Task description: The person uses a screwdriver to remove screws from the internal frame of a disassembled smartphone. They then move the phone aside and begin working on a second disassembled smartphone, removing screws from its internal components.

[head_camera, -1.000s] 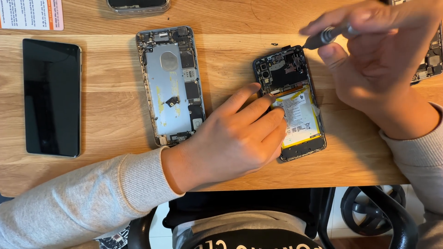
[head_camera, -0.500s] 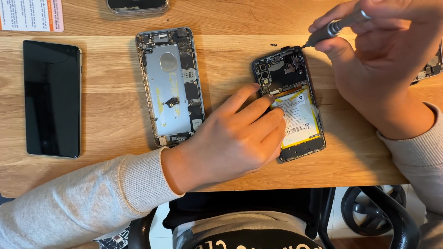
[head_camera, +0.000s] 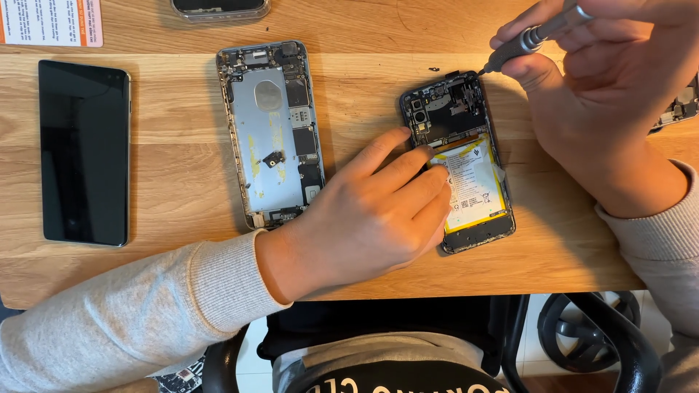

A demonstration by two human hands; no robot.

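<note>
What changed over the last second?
The right hand lifted the screwdriver slightly up and away; its tip now sits just off the top right corner of the opened phone. Grip on the screwdriver unchanged. The left hand stays pressed on that phone. Nothing else on the table moved.

On the wooden table (head_camera: 167, 269), a gutted silver phone chassis (head_camera: 273, 135) lies face-up beside a dark, intact phone (head_camera: 85, 151), with a printed card (head_camera: 49, 22) and another clear-cased device (head_camera: 220, 7) at the far edge.
</note>
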